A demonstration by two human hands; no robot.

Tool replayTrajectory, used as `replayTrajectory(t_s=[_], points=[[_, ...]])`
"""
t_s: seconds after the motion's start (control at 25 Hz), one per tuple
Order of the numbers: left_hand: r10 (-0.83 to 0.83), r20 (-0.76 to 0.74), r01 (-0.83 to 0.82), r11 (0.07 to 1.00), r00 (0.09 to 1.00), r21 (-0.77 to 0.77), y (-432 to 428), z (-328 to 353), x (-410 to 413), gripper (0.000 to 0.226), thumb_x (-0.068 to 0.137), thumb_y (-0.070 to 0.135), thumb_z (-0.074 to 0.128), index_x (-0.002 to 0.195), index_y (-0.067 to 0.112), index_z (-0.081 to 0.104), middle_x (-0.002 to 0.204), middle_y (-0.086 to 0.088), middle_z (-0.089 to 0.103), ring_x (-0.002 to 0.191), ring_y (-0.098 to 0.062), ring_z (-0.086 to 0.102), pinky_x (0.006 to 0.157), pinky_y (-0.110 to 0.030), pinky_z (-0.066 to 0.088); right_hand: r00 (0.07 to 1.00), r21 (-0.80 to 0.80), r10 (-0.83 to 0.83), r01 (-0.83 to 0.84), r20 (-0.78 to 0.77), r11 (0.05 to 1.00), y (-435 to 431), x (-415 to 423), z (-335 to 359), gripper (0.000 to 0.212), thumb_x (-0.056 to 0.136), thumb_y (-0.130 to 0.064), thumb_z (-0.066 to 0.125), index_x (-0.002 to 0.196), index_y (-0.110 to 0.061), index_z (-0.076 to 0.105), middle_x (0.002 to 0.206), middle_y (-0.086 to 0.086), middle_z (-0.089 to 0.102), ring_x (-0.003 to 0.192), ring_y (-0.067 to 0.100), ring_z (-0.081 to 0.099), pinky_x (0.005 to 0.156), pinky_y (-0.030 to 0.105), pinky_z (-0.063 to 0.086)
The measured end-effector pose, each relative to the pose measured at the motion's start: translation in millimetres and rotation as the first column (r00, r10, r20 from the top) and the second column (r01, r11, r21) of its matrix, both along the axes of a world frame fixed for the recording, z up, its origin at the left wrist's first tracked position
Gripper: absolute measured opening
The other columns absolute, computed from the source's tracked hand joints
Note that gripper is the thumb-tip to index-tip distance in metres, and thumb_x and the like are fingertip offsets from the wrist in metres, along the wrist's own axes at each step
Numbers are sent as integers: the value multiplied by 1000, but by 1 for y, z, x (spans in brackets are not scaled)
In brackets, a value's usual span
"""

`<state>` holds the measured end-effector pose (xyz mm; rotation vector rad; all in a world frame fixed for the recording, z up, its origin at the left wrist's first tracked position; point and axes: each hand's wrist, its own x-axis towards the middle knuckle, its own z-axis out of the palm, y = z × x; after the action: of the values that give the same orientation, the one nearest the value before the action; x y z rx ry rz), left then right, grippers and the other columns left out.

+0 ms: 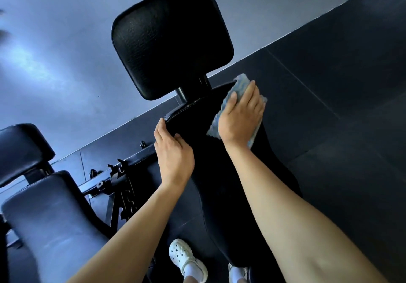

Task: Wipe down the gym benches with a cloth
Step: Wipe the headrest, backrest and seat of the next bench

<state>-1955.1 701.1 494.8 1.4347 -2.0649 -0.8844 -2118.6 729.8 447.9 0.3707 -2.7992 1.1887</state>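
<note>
A black padded gym bench [211, 172] runs away from me, and its separate seat pad [171, 41] lies beyond the far end. My right hand [240, 116] lies flat on a blue cloth [240, 85] and presses it onto the far right part of the long pad. My left hand [173, 153] rests on the pad's left edge, fingers curled over the rim and thumb on top. Most of the cloth is hidden under my palm.
A second black bench [50, 223] with its own pad [19, 146] stands at the left. A black metal frame with adjustment notches [120, 183] sits between the benches. My white clogs [186, 258] stand on dark rubber mats [340, 107]; grey floor lies beyond.
</note>
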Motion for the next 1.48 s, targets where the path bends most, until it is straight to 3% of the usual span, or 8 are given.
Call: replayTrajectory(t_s=[0.24,0.4,0.68,0.88,1.0,1.16,1.28,1.48], points=[[9,-24,-8,999,1000,47,0,2,2,57,102,15,39,156,19,23,159,4,28,139,-22,35,109,-26,26,969,45,-167,161,182,986,69,45,-62,59,110,-43,21,157,-7,29,155,13,42,143,31,39,122,51,25],[-19,-22,20,998,1000,67,-4,5,9,57,101,17,38,156,22,23,158,7,29,140,-21,36,116,-37,31,869,-3,-281,309,408,951,28,30,-21,60,109,-37,20,158,-3,24,162,19,31,150,39,25,123,53,14],[-90,-6,90,991,996,99,-6,10,21,59,102,16,36,157,30,20,158,11,29,137,-18,37,112,-36,33,997,-26,13,-11,77,1000,22,33,-18,65,110,-44,21,162,-9,4,170,14,5,157,27,3,128,45,8],[-125,-159,164,950,979,266,-11,8,36,74,95,12,38,159,42,16,163,18,26,147,-8,32,120,-37,31,957,17,-128,128,259,992,63,83,-60,65,110,-43,19,162,-11,-2,170,13,-4,157,28,-2,128,40,3],[-68,-207,156,879,976,451,-24,3,51,74,91,16,38,153,53,25,142,12,59,97,-9,66,84,-34,54,895,-7,-161,180,417,984,40,101,-42,63,111,-35,21,162,-7,-3,170,15,-8,156,36,-2,126,40,-1],[110,-371,175,736,922,653,-26,0,73,62,93,6,39,151,26,45,133,15,62,113,-17,65,89,-34,57,974,3,67,-70,218,998,-14,140,9,62,109,-29,29,162,-8,6,170,13,-1,156,38,2,124,40,7],[243,-396,149,658,885,738,-24,8,88,56,102,4,39,155,20,35,142,6,57,108,-17,69,69,-23,59,953,76,302,-300,-20,951,-18,164,8,61,108,-25,34,163,-10,11,171,9,4,157,33,-1,126,44,12],[261,-291,73,617,921,784,-33,3,118,46,102,15,49,147,20,42,106,12,65,97,-20,73,83,-32,59,776,536,614,-461,-143,707,38,180,-18,78,100,-16,54,163,-9,7,171,9,2,157,33,-1,123,48,27]])
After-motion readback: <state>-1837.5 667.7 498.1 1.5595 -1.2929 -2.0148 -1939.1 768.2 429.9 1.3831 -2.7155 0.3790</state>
